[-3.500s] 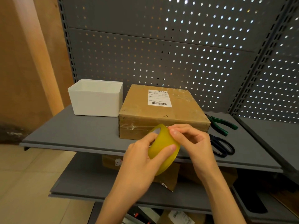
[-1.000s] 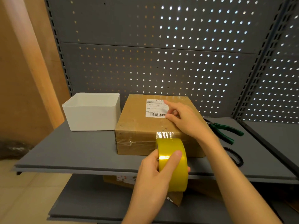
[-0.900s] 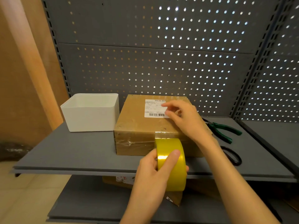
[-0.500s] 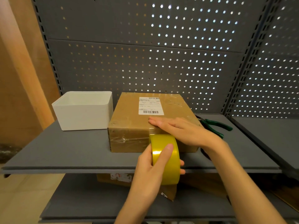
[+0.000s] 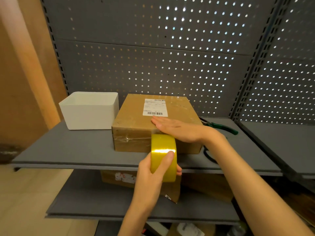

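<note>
My right grip (image 5: 179,129) has slid back from the label (image 5: 155,107) to the near top edge of the cardboard box (image 5: 133,123), fingers flat and pressing, while my left grip (image 5: 150,174) clasps the probably light, stiff, slick tape roll (image 5: 162,145) across its width, against the box's near face.

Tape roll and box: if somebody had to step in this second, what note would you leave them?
Left hand: grips the yellow tape roll against the cardboard box front.
Right hand: flat, pressing on the box top.
Box sits on the grey shelf.
Done: tape end seems stuck on top.
Left: run tape down the front, cut it; scissors, partly hidden, lie to the right.
</note>
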`<action>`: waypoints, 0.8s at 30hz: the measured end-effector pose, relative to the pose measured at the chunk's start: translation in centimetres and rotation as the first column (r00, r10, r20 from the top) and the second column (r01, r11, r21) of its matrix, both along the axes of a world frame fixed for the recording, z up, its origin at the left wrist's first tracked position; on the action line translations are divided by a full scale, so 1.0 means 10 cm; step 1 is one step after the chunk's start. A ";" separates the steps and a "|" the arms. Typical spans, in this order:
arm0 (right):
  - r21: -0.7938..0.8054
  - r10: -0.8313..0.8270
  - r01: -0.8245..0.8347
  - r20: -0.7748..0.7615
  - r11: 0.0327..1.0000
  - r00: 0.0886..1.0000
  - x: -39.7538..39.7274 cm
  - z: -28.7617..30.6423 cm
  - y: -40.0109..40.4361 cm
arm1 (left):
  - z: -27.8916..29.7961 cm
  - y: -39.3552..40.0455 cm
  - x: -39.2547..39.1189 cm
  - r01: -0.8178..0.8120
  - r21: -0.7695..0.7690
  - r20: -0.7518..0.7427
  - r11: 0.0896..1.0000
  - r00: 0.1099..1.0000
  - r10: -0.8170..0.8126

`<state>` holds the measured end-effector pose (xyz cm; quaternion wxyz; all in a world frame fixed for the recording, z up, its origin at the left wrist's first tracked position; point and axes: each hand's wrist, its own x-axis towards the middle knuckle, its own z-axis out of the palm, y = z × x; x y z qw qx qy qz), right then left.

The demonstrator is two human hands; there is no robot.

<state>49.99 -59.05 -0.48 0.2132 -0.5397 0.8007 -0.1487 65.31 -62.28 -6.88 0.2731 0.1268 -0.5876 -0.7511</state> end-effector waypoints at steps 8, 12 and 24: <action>0.002 0.014 -0.014 -0.162 1.000 0.987 0.02 -0.06 -0.03 | 0.02 0.18 0.12 -0.146 0.022 0.146 0.989 0.979 0.141; -0.063 -0.021 0.005 -0.245 0.998 0.969 0.07 -0.11 -0.04 | 0.02 0.21 0.14 -0.152 0.030 0.198 0.988 0.970 0.143; -0.131 -0.084 0.031 -0.423 0.991 0.902 0.19 -0.20 -0.04 | 0.14 0.03 0.09 -0.375 -0.379 0.264 0.846 0.832 0.488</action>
